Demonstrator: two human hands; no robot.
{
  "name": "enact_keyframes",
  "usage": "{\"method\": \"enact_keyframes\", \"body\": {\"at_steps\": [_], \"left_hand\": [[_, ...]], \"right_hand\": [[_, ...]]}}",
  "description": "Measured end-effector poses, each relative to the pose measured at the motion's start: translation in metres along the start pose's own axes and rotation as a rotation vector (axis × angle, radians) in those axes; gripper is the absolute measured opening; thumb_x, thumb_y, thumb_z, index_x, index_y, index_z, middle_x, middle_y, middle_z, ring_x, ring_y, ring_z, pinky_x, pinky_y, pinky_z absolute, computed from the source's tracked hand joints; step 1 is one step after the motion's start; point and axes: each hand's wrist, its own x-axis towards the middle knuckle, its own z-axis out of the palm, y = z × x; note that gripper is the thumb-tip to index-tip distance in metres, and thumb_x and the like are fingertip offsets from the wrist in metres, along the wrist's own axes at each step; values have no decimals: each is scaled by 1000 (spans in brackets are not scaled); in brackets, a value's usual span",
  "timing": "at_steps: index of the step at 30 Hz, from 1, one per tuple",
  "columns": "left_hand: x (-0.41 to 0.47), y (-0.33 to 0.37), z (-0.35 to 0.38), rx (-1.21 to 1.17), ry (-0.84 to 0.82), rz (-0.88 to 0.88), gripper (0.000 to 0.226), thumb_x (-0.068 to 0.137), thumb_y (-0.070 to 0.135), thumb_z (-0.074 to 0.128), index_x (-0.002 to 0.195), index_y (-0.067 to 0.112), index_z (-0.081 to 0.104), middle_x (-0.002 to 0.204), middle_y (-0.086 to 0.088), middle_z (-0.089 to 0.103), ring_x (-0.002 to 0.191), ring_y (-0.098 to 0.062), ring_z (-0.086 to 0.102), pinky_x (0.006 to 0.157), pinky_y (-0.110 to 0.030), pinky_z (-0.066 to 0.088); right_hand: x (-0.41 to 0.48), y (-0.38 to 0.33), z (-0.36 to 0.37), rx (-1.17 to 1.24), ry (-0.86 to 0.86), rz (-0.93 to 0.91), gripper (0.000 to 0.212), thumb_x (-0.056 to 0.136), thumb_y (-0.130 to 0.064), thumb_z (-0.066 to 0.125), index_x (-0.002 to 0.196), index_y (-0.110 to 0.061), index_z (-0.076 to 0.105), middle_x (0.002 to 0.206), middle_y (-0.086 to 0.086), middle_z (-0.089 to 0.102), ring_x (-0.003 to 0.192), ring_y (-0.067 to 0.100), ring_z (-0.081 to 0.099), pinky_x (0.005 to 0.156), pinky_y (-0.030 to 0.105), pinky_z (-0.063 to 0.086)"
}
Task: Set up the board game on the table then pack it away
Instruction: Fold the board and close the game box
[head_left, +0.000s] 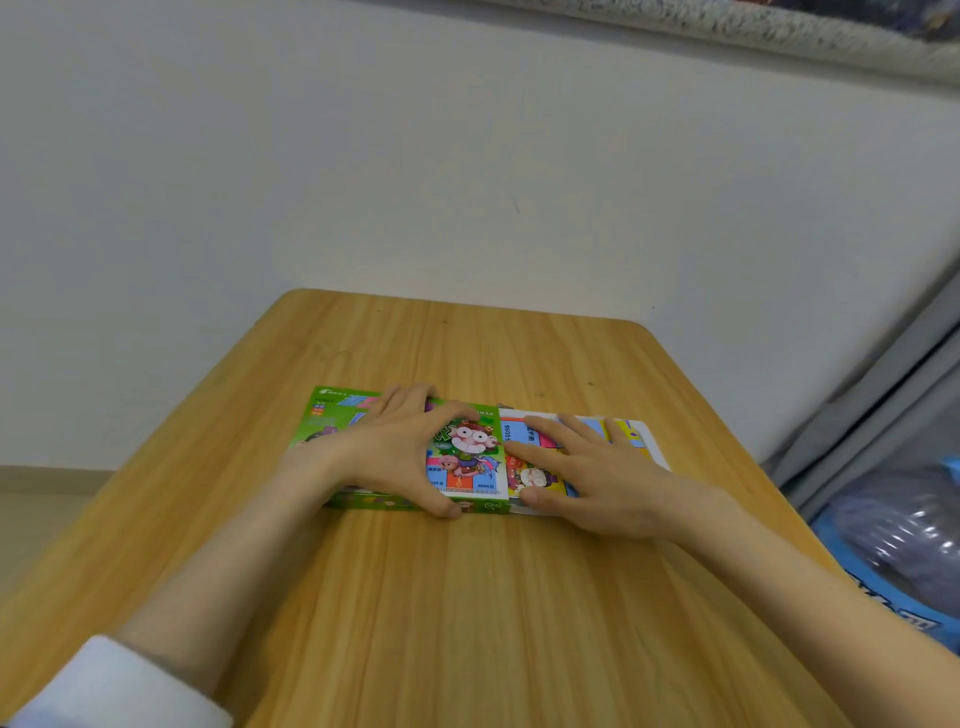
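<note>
A green board game box sleeve (467, 457) with cartoon figures lies flat in the middle of the wooden table (467, 597). A white inner tray with the folded colourful board (618, 434) sticks out of its right end. My left hand (395, 452) grips the green sleeve, thumb on its near edge and fingers over its far edge. My right hand (587, 478) lies flat on the protruding board, fingers straight and pointing left, thumb at the tray's near edge.
A plain white wall stands right behind the table's far edge. To the right of the table hangs grey fabric (872, 395), with a blue printed bag (904, 540) below it. The table's left edge drops to the floor (31, 514).
</note>
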Motion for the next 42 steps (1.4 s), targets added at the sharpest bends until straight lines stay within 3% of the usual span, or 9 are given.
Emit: {"method": "enact_keyframes", "body": {"at_steps": [4,8,11,16,23,28,34,36,42], "left_hand": [[0,2,0,-19,-2,2,112,35,82,51,138,45,25,130,3,27,129,-19,23,109,-36,24],[-2,2,-1,-17,-25,-5,113,34,83,50,138,47,24,134,2,27,130,-20,21,112,-40,21],[-3,3,-2,-19,-35,-5,114,34,84,49,139,47,23,135,2,26,131,-20,21,113,-41,20],[-4,4,-1,-21,-22,-4,114,35,84,49,139,46,22,138,1,24,134,-22,20,113,-42,20],[-5,17,2,-66,-14,29,102,57,65,76,141,45,21,139,-1,23,135,-20,18,109,-35,21],[-3,31,7,-54,27,75,103,54,67,74,140,46,22,129,1,29,128,-19,26,105,-32,25],[-4,26,7,-74,99,16,104,58,64,77,142,45,19,139,-1,25,133,-20,21,110,-37,21],[-3,30,8,-58,114,10,105,57,64,77,142,44,20,139,-3,24,133,-21,20,109,-36,21],[-5,32,11,-42,122,6,110,51,67,74,143,44,18,135,-2,24,131,-22,21,109,-37,24]], "right_hand": [[3,-10,4,172,79,-29,62,93,-55,38,146,-32,15,153,-12,21,145,11,7,118,47,-3],[-3,3,-9,685,170,64,38,94,-48,46,126,-28,40,137,-8,45,120,9,47,109,32,32],[-9,27,-8,520,318,319,33,91,-40,55,119,-24,54,146,3,34,123,16,44,93,24,36],[-14,24,0,767,289,491,65,87,-31,64,142,-15,32,119,1,54,90,12,55,71,21,43],[1,-17,-6,941,327,398,67,91,-15,60,146,-20,24,107,-6,48,72,1,56,57,10,48],[4,-36,-4,1207,254,308,68,93,-15,56,148,-23,17,115,-1,58,96,20,66,87,38,54],[-2,-39,-11,1338,330,374,45,96,-25,51,138,-18,38,118,3,62,95,8,63,83,22,49],[-8,-45,-9,1266,341,360,28,97,-25,47,125,-19,48,103,-4,66,86,2,64,77,19,51],[-10,-57,-14,1244,283,298,29,98,-23,43,126,-25,41,90,-8,63,67,1,65,58,14,51]]}}
